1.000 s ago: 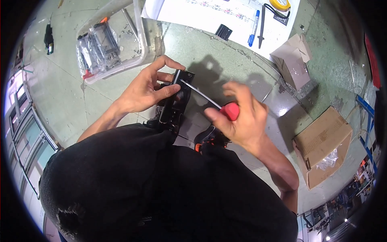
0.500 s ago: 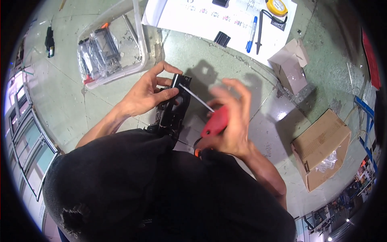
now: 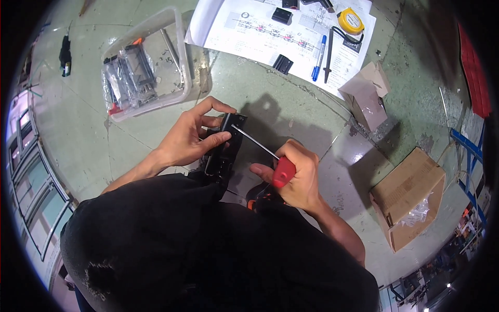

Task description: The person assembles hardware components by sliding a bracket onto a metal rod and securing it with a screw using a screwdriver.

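My left hand (image 3: 192,134) grips the upper end of a black metal part (image 3: 224,151), thumb on one face and fingers around the far end. The part's lower end runs under my dark clothing, out of sight. My right hand (image 3: 300,174) is closed around the red handle of a screwdriver (image 3: 283,172), its thumb sticking out to the left. The screwdriver's thin shaft slants up and left, and its tip meets the black part near its top, beside my left thumb. Below my right hand lies a black tool with orange accents (image 3: 255,200), partly covered.
A clear plastic bin (image 3: 186,83) with bagged parts stands at the upper left. Printed drawings (image 3: 221,26) carry a yellow tape measure (image 3: 350,21), a blue pen (image 3: 319,58) and small black blocks (image 3: 283,64). Cardboard boxes (image 3: 410,182) sit on the right; a black-handled tool (image 3: 65,54) lies far left.
My right hand has shifted its hold from loose, blurred fingers to a closed grip on the screwdriver handle. The whole view has shifted slightly; my left hand keeps its hold.
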